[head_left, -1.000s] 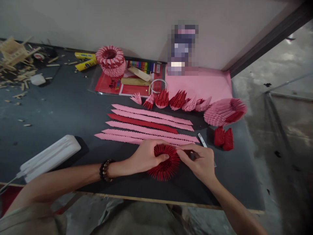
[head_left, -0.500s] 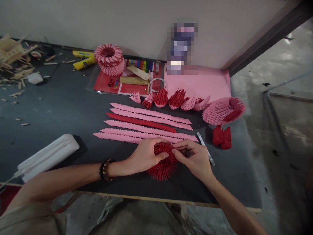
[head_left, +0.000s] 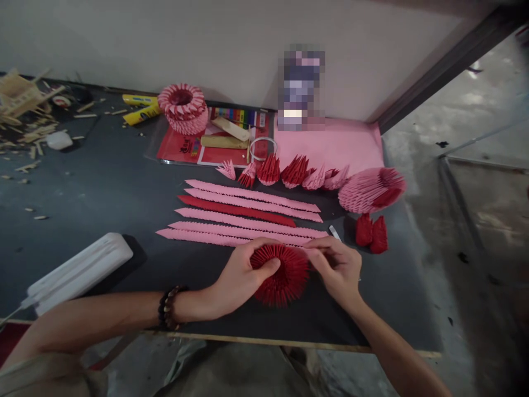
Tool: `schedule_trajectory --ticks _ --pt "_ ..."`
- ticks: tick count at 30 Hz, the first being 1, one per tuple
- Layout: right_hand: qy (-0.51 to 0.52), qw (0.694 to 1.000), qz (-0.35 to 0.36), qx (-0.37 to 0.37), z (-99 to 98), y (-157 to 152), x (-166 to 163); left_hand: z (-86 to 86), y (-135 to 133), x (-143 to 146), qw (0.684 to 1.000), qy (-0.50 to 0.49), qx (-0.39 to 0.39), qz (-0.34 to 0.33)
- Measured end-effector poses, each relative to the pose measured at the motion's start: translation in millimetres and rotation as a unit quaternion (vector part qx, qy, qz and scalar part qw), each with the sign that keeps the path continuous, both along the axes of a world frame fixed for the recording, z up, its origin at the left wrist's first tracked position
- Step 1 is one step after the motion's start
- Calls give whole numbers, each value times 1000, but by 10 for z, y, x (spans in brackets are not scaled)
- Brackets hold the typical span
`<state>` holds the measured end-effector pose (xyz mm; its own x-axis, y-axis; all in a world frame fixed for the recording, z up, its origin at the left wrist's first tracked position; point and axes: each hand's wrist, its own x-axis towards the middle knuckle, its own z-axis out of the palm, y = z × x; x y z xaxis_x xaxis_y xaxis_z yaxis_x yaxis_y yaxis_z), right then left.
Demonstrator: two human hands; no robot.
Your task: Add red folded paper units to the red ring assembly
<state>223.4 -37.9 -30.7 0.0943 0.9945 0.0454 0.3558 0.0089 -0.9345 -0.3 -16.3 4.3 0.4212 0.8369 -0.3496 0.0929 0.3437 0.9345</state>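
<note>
A round red folded-paper piece, with spiky points fanning out around a hollow middle, is held just above the table's front part. My left hand grips it from the left, thumb over its front and fingers behind. At its upper right edge, my right hand pinches with thumb and forefinger against the paper points; the exact contact is hard to make out. Just beyond both hands lie several long pink folded-paper strips and one red strip. A silver metal tool is partly hidden behind my right hand.
Small pink and red paper clusters stand in a row behind the strips. Right of them are a big pink paper piece and two red pieces. A white glue gun lies left; a pink-and-red paper vase stands behind.
The red piece has opened or turned so more of its right side shows. My right hand has moved slightly right, to its edge. My left hand keeps its grip. The view has shifted a little.
</note>
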Motion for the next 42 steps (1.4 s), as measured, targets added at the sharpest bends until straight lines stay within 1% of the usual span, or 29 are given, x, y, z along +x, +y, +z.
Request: schedule_trajectory --ticks 2,3,5,6,8,9,11,13,14,16,17,19,21,22,24,26,28,30,32,35,39,42 --pt "-10 1000 -9 21 -2 18 24 28 -23 -9 1000 -5 9 -21" --pt "-39 998 -17 36 -11 37 36 35 -28 -14 999 -5 9 -42" --pt "-134 988 -19 75 -45 99 55 26 -31 -21 996 7 8 -92" --pt "-184 978 -10 98 -68 139 60 10 -31 -22 994 20 14 -105" --pt "-245 958 15 146 -115 229 57 -34 -29 -19 992 41 35 -110" --pt "-265 951 28 157 -136 276 47 -57 -26 -16 992 49 49 -101" --pt "-295 940 60 161 -165 369 12 -86 -4 -15 992 52 62 -96" --pt "-315 931 98 157 -172 460 -43 -76 58 -30 992 49 69 -92" --pt "-319 927 128 150 -169 506 -73 -53 110 -47 992 46 76 -84" --pt "-321 925 159 130 -158 599 -134 20 251 -96 992 49 93 -64" --pt "-321 925 169 118 -151 643 -162 66 333 -128 993 58 87 -56" --pt "-322 924 181 101 -144 719 -209 153 493 -197 994 61 53 -79" --pt "-325 926 168 92 -145 770 -245 204 604 -259 991 71 29 -109" --pt "-328 927 159 91 -149 786 -260 207 634 -282 988 84 32 -124" --pt "-340 925 143 94 -158 808 -287 164 643 -308 982 117 52 -142" --pt "-355 919 136 102 -166 829 -311 73 611 -311 976 144 79 -140" --pt "-367 913 139 107 -167 856 -331 -22 574 -304 976 145 93 -130" --pt "-379 907 149 109 -160 888 -346 -83 553 -298 978 137 104 -119" --pt "-405 891 170 112 -141 911 -358 -95 550 -295 977 127 120 -120" --pt "-446 865 195 118 -105 903 -368 -61 554 -288 975 124 141 -122" --pt "-482 840 217 123 -97 829 -358 -50 549 -276 980 101 118 -126" --pt "-493 831 226 126 -116 780 -321 -80 544 -276 982 87 103 -130"
